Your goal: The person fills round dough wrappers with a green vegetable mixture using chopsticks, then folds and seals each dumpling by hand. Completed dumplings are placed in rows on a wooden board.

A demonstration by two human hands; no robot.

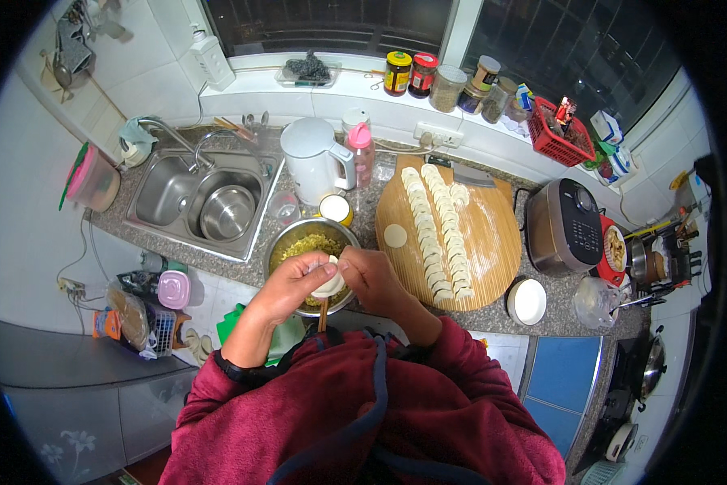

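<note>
Over a steel mixing bowl point(270, 245) of yellowish chopped filling point(306, 244), my left hand point(295, 280) grips a dumpling point(329, 286) of pale dough. The fingers of my right hand point(369, 277) pinch its upper edge; whether it is fully sealed I cannot tell. Wooden chopsticks point(323, 316) stick out of the bowl's near side. To the right, a round wooden board point(490, 254) carries two long rows of folded dumplings point(427, 236). One flat dough wrapper point(395, 236) lies at its left, and a small stack of wrappers point(459, 194) sits near the top.
A white electric kettle point(309, 157), a yellow mug point(344, 219) and a clear cup point(284, 207) stand behind the bowl. Left is a double steel sink point(157, 188). A cleaver point(473, 176) rests on the board's far edge. Rightward are a white bowl point(527, 302) and a cooker point(560, 227).
</note>
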